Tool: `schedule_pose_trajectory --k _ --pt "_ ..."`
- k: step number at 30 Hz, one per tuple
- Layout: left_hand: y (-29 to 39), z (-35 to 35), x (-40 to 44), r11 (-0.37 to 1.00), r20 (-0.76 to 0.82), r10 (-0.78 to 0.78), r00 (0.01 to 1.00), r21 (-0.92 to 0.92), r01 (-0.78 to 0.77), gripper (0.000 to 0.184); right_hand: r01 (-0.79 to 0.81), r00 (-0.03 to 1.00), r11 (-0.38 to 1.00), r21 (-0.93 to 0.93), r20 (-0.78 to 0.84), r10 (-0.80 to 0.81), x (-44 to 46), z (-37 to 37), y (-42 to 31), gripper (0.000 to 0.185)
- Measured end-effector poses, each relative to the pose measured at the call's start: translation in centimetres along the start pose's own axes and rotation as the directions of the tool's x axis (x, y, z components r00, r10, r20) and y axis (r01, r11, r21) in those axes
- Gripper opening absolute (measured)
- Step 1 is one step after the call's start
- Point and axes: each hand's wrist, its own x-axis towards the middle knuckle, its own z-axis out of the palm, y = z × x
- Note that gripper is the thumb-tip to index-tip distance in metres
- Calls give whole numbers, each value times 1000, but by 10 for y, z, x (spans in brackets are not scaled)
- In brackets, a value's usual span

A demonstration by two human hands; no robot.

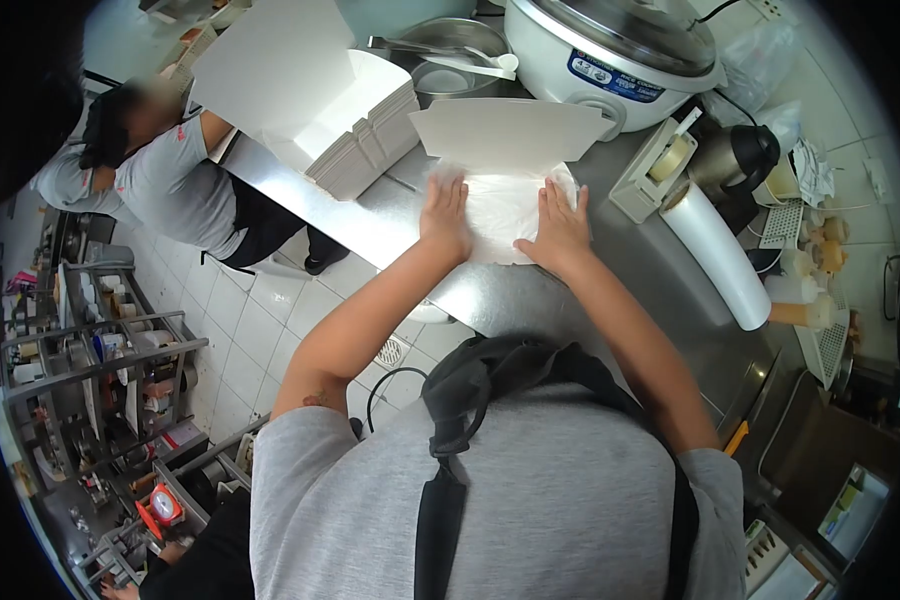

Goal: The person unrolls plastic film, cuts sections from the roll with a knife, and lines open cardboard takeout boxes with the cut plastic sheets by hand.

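Observation:
In front of me on the steel counter, a white cardboard food box [510, 130] stands with its lid raised at the back. A thin white paper liner [498, 215] lies inside it, its edges creased at the sides. My left hand [446, 212] rests flat on the liner's left side, fingers stretched out toward the lid. On the right side, my right hand [558, 225] presses the paper with fingers extended and thumb spread inward. Neither hand grips anything. The box's lower walls are mostly covered by the paper and my hands.
A stack of white open boxes [365, 150] stands left on the steel counter [635, 270]. Behind are a rice cooker [620, 60] and a metal bowl with tongs [440, 45]. Right are a tape dispenser [655, 165], plastic wrap roll [715, 255] and kettle [735, 160]. A co-worker [185, 185] stands left.

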Motion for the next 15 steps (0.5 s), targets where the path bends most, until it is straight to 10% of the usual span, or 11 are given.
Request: schedule_pose_trajectory --k 7,10,14,15 --pt "-27 -26 -19 936 -223 182 958 -259 -238 56 137 978 976 172 -181 -106 -11 -7 13 96" --pt "-78 -67 -48 710 -600 -65 797 -589 -386 39 200 924 911 361 -379 -53 -19 -7 14 80" --pt "-174 -57 -36 621 -511 -543 667 -779 -92 37 236 849 890 390 -528 7 -20 -6 13 58" --pt "-196 -46 -27 578 -440 -479 760 -810 -104 36 235 840 890 390 -543 16 -19 -4 15 54"
